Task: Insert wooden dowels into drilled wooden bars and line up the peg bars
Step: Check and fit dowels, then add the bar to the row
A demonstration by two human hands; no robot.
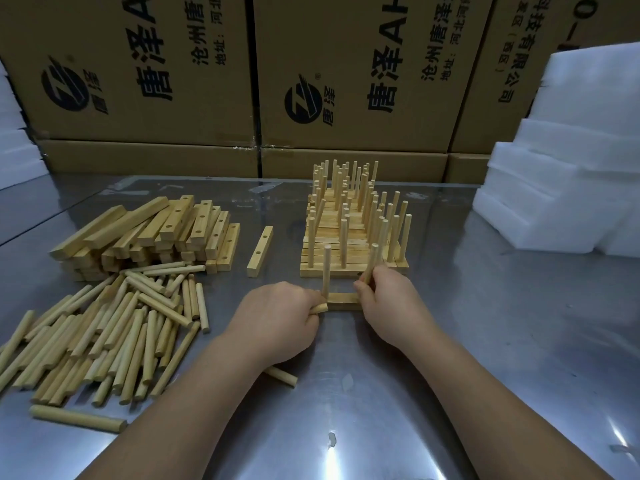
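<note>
**On the steel table (450,358), one more peg bar is coming together**

Nearest me, a stray dowel (282,375) is lying half under the person's left forearm. A loose heap of dowels (114,327) is sprawling at the left, within easy reach for refills.

Just beyond, both hands are working on a short bar (343,299) lying flat between them. The left hand (280,317) is curling round a spare dowel (318,308), whose end is poking out by the thumb. I take it to be the next one, kept ready. That hand is also crowding the bar's left end, where an upright dowel (326,268) is standing. The right hand (388,303) is pinching a second dowel (372,261) and holding it upright at the bar's right end, probably pressing it down. Its fingers are hiding the hole, so I cannot tell whether it is seated. How the left fingers are meeting the bar is also covered.

Farther back, a single drilled bar (260,251) is waiting apart from the stack of drilled bars (156,230) on the left. The finished peg bars (353,230) are standing in close rows straight ahead, so a new one can slide into line.

Behind everything, cardboard boxes (346,81) are walling off the table. White foam blocks (561,168) are piling up at the right, cut off by the edge.
</note>
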